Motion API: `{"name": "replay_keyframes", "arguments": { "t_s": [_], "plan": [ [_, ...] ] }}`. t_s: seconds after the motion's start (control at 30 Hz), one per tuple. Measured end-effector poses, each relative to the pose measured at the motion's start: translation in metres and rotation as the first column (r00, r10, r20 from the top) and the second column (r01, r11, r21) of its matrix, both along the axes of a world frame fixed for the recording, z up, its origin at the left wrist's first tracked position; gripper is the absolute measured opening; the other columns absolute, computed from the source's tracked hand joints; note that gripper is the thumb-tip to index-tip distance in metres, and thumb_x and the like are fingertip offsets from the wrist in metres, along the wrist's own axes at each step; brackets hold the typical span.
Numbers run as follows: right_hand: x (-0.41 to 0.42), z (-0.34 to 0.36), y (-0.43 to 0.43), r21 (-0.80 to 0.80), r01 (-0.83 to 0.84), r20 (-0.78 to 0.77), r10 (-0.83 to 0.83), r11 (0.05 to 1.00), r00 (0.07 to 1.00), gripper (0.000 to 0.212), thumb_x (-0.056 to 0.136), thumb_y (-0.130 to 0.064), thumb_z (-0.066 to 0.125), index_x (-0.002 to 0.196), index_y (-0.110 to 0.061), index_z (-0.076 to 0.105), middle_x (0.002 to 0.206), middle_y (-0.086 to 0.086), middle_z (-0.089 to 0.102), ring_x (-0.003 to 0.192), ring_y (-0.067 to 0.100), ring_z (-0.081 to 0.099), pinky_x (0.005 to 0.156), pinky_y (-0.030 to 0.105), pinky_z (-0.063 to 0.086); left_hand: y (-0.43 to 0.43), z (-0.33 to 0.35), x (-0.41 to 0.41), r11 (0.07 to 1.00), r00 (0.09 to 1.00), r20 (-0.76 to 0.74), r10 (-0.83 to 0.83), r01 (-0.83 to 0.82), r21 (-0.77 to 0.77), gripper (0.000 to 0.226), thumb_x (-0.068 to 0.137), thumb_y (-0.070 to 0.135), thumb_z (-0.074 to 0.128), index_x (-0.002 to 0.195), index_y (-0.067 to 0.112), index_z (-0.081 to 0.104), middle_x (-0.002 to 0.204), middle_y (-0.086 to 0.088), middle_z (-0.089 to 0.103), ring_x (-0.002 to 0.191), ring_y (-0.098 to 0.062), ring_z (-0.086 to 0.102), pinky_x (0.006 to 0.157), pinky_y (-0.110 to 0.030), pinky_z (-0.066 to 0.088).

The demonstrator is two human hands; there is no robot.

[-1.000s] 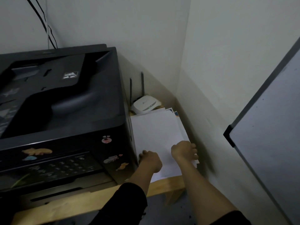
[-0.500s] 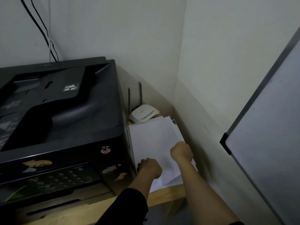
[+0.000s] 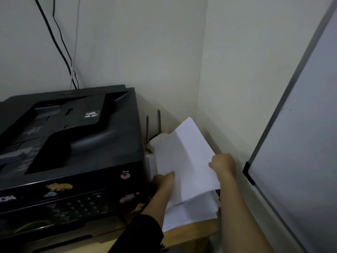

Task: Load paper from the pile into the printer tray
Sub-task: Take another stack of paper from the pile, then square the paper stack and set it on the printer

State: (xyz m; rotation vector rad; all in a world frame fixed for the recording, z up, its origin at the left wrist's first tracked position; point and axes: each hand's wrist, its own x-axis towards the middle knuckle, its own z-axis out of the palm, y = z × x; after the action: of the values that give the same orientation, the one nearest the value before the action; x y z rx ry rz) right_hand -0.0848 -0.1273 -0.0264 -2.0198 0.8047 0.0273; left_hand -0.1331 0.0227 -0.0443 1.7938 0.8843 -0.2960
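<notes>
Head view: left hand (image 3: 164, 181) and right hand (image 3: 223, 163) pinch raised sheets (image 3: 186, 157) by side edges over pile (image 3: 193, 214).
Printer (image 3: 73, 143) just left; whiteboard (image 3: 300, 143) right; router antennas (image 3: 159, 121) far, behind sheets.

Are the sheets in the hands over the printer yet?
No, the left hand and right hand hold the lifted sheets tilted above the pile, to the right of the printer, not over it.

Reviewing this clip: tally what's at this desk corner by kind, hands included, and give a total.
Hands: 2 (left hand, right hand)
Printer: 1
Paper stacks: 2 (lifted sheaf, pile beneath it)
Router antennas: 2
Whiteboard: 1
Total: 8
</notes>
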Motion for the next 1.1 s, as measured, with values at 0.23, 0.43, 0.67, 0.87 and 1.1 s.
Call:
{"name": "replay_keyframes", "arguments": {
  "t_s": [0.23,0.43,0.67,0.87,1.1],
  "plan": [
    [-0.009,0.06,0.017,-0.209,-0.02,0.084,0.039,0.978,0.996,0.017,0.081,-0.009,0.048,0.09,-0.002,0.061,0.102,0.021,0.067,0.086,0.038,0.062,0.068,0.041,0.052,-0.024,0.057,0.007,0.896,0.961,0.178,-0.213,0.119,0.428,0.034,0.097,0.012,0.044,0.128,-0.002,0.041,0.127,-0.018,0.059,0.114,-0.031,0.061,0.089,-0.037,0.05],
    [-0.007,0.158,0.042,-0.448,-0.075,0.183,0.174,0.891,0.968,0.026,0.086,-0.017,0.051,0.104,-0.001,0.062,0.109,0.019,0.066,0.098,0.039,0.063,0.068,0.037,0.047,-0.009,0.149,0.026,0.783,0.874,0.28,-0.397,0.164,0.6,0.03,0.098,0.011,0.046,0.124,0.0,0.053,0.13,-0.014,0.057,0.118,-0.027,0.058,0.091,-0.032,0.05],
    [-0.016,0.232,0.124,-0.564,-0.117,0.304,0.337,0.818,0.891,0.028,0.087,-0.016,0.049,0.108,-0.003,0.061,0.114,0.018,0.065,0.105,0.037,0.063,0.082,0.036,0.05,0.076,0.226,0.014,0.741,0.862,0.315,-0.398,0.1,0.664,0.03,0.094,0.01,0.05,0.121,0.002,0.06,0.129,-0.013,0.059,0.117,-0.026,0.058,0.087,-0.03,0.049],
    [-0.036,0.244,0.223,-0.461,-0.224,0.367,0.414,0.859,0.833,0.027,0.086,-0.014,0.049,0.108,-0.003,0.06,0.113,0.015,0.064,0.104,0.035,0.061,0.075,0.031,0.043,0.186,0.246,-0.005,0.706,0.875,0.32,-0.364,0.035,0.707,0.026,0.094,0.006,0.044,0.112,-0.001,0.063,0.123,-0.015,0.062,0.113,-0.027,0.06,0.082,-0.031,0.049],
    [-0.046,0.235,0.352,-0.113,-0.297,0.552,0.308,0.948,0.775,0.029,0.087,-0.006,0.044,0.059,-0.009,0.039,0.065,0.004,0.048,0.053,0.018,0.043,0.048,0.023,0.033,0.326,0.249,-0.026,0.714,0.839,0.497,-0.222,-0.207,0.669,0.029,0.098,0.009,0.04,0.122,-0.004,0.05,0.127,-0.017,0.057,0.115,-0.03,0.058,0.089,-0.034,0.049]
  ]
}}
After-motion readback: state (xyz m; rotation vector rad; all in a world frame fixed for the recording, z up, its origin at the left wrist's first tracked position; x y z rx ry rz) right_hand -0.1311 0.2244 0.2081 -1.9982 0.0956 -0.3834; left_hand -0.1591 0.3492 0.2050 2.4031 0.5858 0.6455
